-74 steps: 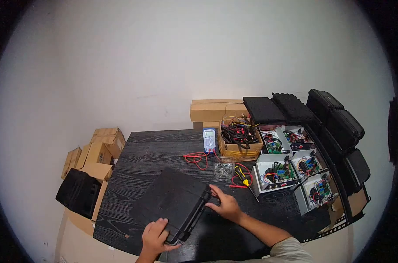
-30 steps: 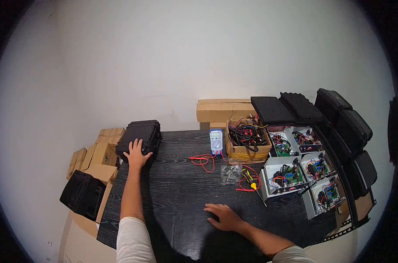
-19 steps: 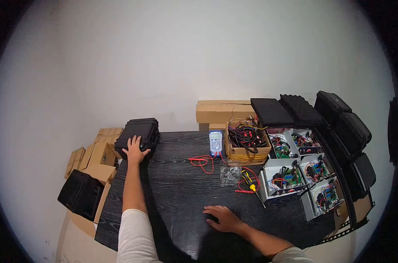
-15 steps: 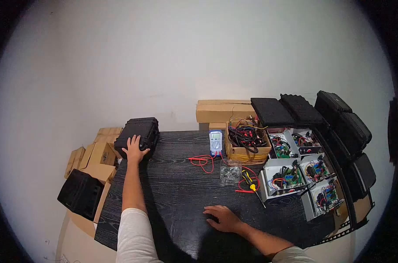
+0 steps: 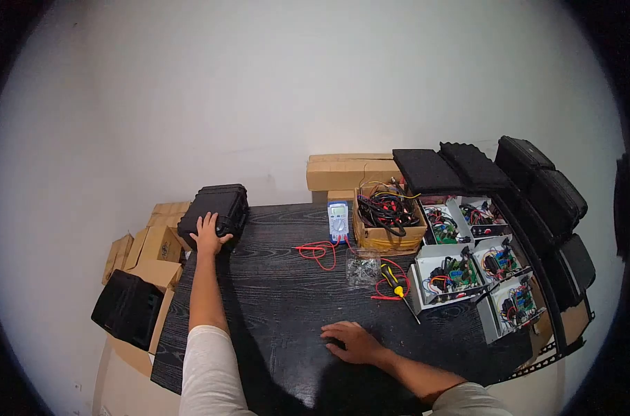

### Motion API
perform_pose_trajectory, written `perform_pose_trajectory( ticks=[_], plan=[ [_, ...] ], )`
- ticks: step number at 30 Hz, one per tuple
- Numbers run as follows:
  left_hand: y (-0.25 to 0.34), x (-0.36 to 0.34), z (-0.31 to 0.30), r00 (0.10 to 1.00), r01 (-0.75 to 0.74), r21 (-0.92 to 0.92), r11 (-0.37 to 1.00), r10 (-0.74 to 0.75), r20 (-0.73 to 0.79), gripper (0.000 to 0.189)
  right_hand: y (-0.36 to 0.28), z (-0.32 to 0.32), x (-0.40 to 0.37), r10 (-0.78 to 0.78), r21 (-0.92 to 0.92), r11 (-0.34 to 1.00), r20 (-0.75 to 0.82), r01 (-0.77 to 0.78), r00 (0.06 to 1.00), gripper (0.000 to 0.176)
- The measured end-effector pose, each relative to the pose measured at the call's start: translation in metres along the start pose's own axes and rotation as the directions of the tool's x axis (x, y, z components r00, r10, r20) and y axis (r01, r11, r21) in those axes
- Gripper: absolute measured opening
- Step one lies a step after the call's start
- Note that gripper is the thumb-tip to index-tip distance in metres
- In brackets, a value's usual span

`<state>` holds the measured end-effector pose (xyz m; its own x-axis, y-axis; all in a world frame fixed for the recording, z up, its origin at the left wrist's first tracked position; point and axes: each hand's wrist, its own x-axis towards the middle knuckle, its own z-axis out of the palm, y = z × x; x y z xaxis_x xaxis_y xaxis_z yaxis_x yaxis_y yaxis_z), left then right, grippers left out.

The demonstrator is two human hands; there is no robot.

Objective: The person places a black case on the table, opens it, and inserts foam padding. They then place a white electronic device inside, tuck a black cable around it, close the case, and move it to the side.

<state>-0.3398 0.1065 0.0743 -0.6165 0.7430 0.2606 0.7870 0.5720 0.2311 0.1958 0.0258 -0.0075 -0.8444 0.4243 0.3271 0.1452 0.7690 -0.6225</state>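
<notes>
A closed black hard case (image 5: pixel 216 205) stands at the far left corner of the black wood-grain table (image 5: pixel 280 291). My left hand (image 5: pixel 208 234) is stretched out to it, fingers spread against its near side. My right hand (image 5: pixel 353 342) lies flat on the table near the front edge, holding nothing. A blue multimeter (image 5: pixel 337 220) with red leads (image 5: pixel 313 251) stands further back, beside a clear bag of small parts (image 5: pixel 361 267) and a yellow-handled screwdriver (image 5: pixel 397 290).
A cardboard box of tangled wires (image 5: pixel 386 216) and several grey open boxes with circuit boards (image 5: pixel 445 274) fill the right side. Black cases (image 5: pixel 551 201) and foam pads (image 5: pixel 426 170) line the right edge. Cardboard boxes (image 5: pixel 154 246) and a black case (image 5: pixel 126 307) sit on the floor at left.
The black case went from the table's front, held in both hands, to the far left corner. In the last second my left hand stays on it; my right hand rests still.
</notes>
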Motion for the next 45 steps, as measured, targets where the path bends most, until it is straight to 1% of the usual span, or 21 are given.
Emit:
perform_pose_trajectory(
  ticks=[4, 7, 10, 12, 13, 15, 17, 19, 20, 22, 25, 28, 31, 34, 36, 38, 40, 42, 43, 45],
  plan=[
    [0.001, -0.001, 0.000, 1.000, 0.002, 0.012, 1.000, -0.002, 0.026, 0.107, 0.003, 0.002, -0.002, -0.009, 0.009, 1.000, -0.017, 0.009, 1.000, 0.032],
    [0.005, -0.004, 0.001, 1.000, 0.004, 0.009, 1.000, -0.004, 0.030, 0.103, 0.000, 0.001, -0.002, -0.001, 0.020, 1.000, -0.026, 0.001, 1.000, 0.031],
    [0.022, -0.031, 0.019, 0.993, -0.031, -0.074, 0.997, 0.022, -0.119, 0.100, -0.003, -0.004, 0.000, 0.030, 0.021, 0.999, 0.019, -0.030, 0.999, 0.031],
    [0.044, -0.073, 0.032, 0.974, -0.164, -0.203, 0.965, 0.125, -0.190, 0.103, -0.001, -0.003, -0.001, 0.027, 0.025, 0.999, 0.030, -0.028, 0.999, 0.030],
    [0.058, -0.101, 0.037, 0.965, -0.232, -0.285, 0.930, 0.184, -0.187, 0.102, 0.000, -0.003, -0.001, 0.025, 0.025, 0.999, 0.035, -0.026, 0.999, 0.030],
    [0.085, -0.159, 0.042, 0.950, -0.311, -0.340, 0.888, 0.304, -0.075, 0.099, -0.002, -0.005, 0.000, 0.032, 0.022, 0.999, 0.041, -0.033, 0.999, 0.030],
    [0.116, -0.219, 0.034, 0.917, -0.333, -0.443, 0.832, 0.396, 0.055, 0.088, -0.003, -0.003, -0.002, 0.036, 0.021, 0.999, 0.043, -0.037, 0.998, 0.030],
    [0.132, -0.267, 0.039, 0.867, -0.380, -0.562, 0.735, 0.495, 0.061, 0.083, 0.001, -0.001, -0.002, 0.028, 0.018, 0.999, 0.033, -0.029, 0.999, 0.030],
    [0.139, -0.286, 0.044, 0.849, -0.377, -0.622, 0.686, 0.524, 0.064, 0.081, 0.003, 0.001, -0.002, 0.022, 0.003, 1.000, 0.029, -0.022, 0.999, 0.030],
    [0.155, -0.317, 0.033, 0.824, -0.345, -0.636, 0.690, 0.547, 0.146, 0.076, 0.005, 0.004, -0.003, 0.007, -0.025, 1.000, 0.021, -0.006, 1.000, 0.030],
    [0.158, -0.332, 0.038, 0.803, -0.441, -0.506, 0.741, 0.577, 0.145, 0.070, 0.002, 0.002, -0.003, 0.013, -0.051, 0.999, 0.036, -0.011, 0.999, 0.032],
    [0.162, -0.333, 0.032, 0.788, -0.432, -0.535, 0.726, 0.592, 0.168, 0.068, 0.000, -0.008, -0.003, -0.057, 0.006, 0.998, 0.002, 0.057, 0.998, 0.033],
    [0.160, -0.334, 0.038, 0.786, -0.477, -0.473, 0.741, 0.600, 0.149, 0.068, -0.010, -0.046, -0.004, -0.027, 0.129, 0.992, 0.090, 0.016, 0.996, 0.033],
    [0.162, -0.337, 0.034, 0.770, -0.517, -0.407, 0.753, 0.617, 0.162, 0.069, -0.037, -0.103, -0.014, -0.002, -0.026, 1.000, 0.007, 0.002, 1.000, 0.035],
    [0.161, -0.337, 0.034, 0.760, -0.541, -0.379, 0.751, 0.630, 0.163, 0.071, -0.045, -0.147, -0.026, -0.012, -0.200, 0.980, 0.000, 0.012, 1.000, 0.043],
    [0.160, -0.337, 0.034, 0.751, -0.556, -0.366, 0.746, 0.640, 0.162, 0.072, -0.063, -0.195, -0.035, 0.058, -0.331, 0.941, -0.034, -0.066, 0.998, 0.057],
    [0.160, -0.336, 0.033, 0.744, -0.564, -0.370, 0.738, 0.649, 0.159, 0.072, -0.045, -0.229, -0.050, 0.153, -0.460, 0.870, -0.094, -0.179, 0.984, 0.074],
    [0.160, -0.335, 0.033, 0.743, -0.562, -0.369, 0.741, 0.648, 0.169, 0.072, -0.037, -0.260, -0.057, 0.267, -0.506, 0.809, -0.138, -0.299, 0.954, 0.093],
    [0.160, -0.335, 0.033, 0.742, -0.561, -0.366, 0.743, 0.647, 0.175, 0.072, -0.027, -0.276, -0.058, 0.322, -0.493, 0.808, -0.088, -0.322, 0.943, 0.118],
    [0.160, -0.336, 0.036, 0.740, -0.570, -0.356, 0.740, 0.651, 0.170, 0.072, -0.012, -0.297, -0.061, 0.467, -0.563, 0.725, -0.023, -0.398, 0.884, 0.132]
  ],
)
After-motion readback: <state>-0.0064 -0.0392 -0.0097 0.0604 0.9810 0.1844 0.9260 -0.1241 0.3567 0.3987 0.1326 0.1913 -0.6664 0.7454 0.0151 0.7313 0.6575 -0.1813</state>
